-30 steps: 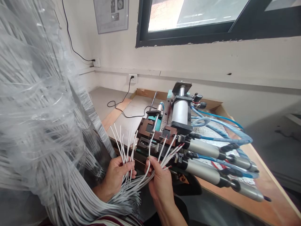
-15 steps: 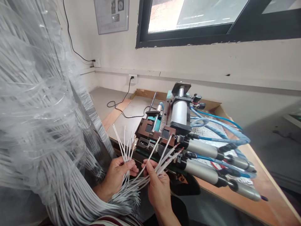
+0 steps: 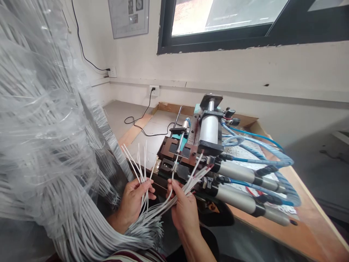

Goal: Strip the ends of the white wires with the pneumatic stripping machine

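White slender wires, left fan [image 3: 144, 160]: they rise out of my left hand [image 3: 133, 202], tips splayed, one leaning rightward apart from the others.
Left fingers: my thumb presses toward the curled fingers, clamped on those wires below their tips.
White slender wires with reddish tips, right cluster [image 3: 198, 175]: they slant up and rightward out of my right hand [image 3: 185, 209], passing in front of the machine's lower part.
Right fingers: my thumb and forefinger pinch one single white wire [image 3: 173, 175] at its length; its upper end points at the machine's front edge, and I cannot tell whether it touches.
Between my hands: a narrow gap, with wires crossing beneath it into the thick grey-white wire bundle [image 3: 89, 225].
Left edge: the bundle, wrapped higher up in crinkled clear plastic film [image 3: 46, 120], crowds my left forearm.
Ahead: a machine of brown metal blocks [image 3: 166, 148] and an upright silver cylinder [image 3: 209, 129] stands just beyond my fingertips.
Right side: two long silver cylinders [image 3: 237, 172] and looping blue hoses [image 3: 272, 154] fill the bench toward its pale wooden edge [image 3: 313, 189].
Far left: grey tabletop [image 3: 152, 125] gives room behind the machine, crossed by a thin black cable [image 3: 156, 135].
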A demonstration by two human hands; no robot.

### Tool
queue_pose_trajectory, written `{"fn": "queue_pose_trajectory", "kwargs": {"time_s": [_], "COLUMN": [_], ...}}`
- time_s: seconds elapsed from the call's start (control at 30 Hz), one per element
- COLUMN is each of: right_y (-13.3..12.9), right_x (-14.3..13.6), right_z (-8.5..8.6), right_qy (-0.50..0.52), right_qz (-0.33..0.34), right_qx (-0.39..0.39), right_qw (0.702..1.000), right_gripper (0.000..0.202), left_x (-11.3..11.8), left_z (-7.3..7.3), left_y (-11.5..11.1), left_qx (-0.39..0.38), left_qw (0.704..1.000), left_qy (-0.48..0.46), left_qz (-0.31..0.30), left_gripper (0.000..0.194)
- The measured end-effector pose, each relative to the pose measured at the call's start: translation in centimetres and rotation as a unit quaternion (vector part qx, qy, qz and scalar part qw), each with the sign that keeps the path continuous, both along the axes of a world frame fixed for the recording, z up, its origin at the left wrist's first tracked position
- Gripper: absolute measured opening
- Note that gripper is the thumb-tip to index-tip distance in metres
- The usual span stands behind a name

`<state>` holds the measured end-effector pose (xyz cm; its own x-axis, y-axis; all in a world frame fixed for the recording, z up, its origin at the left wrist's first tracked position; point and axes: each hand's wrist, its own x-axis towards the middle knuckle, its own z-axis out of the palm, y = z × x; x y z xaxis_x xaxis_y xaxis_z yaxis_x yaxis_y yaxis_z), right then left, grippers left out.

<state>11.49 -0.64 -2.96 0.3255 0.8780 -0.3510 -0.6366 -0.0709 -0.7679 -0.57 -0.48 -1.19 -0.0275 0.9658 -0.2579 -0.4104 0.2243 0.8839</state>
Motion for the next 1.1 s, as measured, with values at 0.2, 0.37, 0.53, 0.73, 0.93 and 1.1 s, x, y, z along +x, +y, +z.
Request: {"fn": "queue_pose_trajectory", "kwargs": {"time_s": [0.2, 0.37, 0.53, 0.73, 0.93, 1.1], "right_y": [-1.1, -2.2, -1.9, -1.2, -0.7, -0.5], "right_x": [-0.4, -1.3, -0.7, -0.2, -0.3, -0.1], "right_z": [-0.5, -0.9, -1.1, -0.2, 0.3, 0.1], "right_qy": [-0.087, -0.17, -0.126, -0.032, 0.009, 0.018], "right_qz": [0.136, 0.138, 0.006, -0.008, -0.016, 0.01], "right_qx": [0.037, 0.105, 0.039, 0.005, 0.006, 0.01], "right_qw": [0.986, 0.97, 0.991, 0.999, 1.0, 1.0], "right_gripper": [0.027, 0.016, 0.025, 0.026, 0.016, 0.015], "left_x": [0.4, 1.1, 0.8, 0.5, 0.7, 0.6], "left_z": [0.1, 0.3, 0.6, 0.5, 0.6, 0.4], "left_y": [0.4, 0.2, 0.2, 0.3, 0.2, 0.2], "left_qx": [-0.013, 0.035, 0.015, -0.008, -0.016, -0.016], "left_qw": [0.999, 0.997, 0.998, 0.998, 0.998, 0.999], "left_qy": [-0.037, -0.015, 0.001, -0.005, 0.01, 0.007], "left_qz": [0.007, -0.063, -0.068, -0.067, -0.055, -0.041], "left_gripper": [0.018, 0.012, 0.018, 0.023, 0.022, 0.019]}}
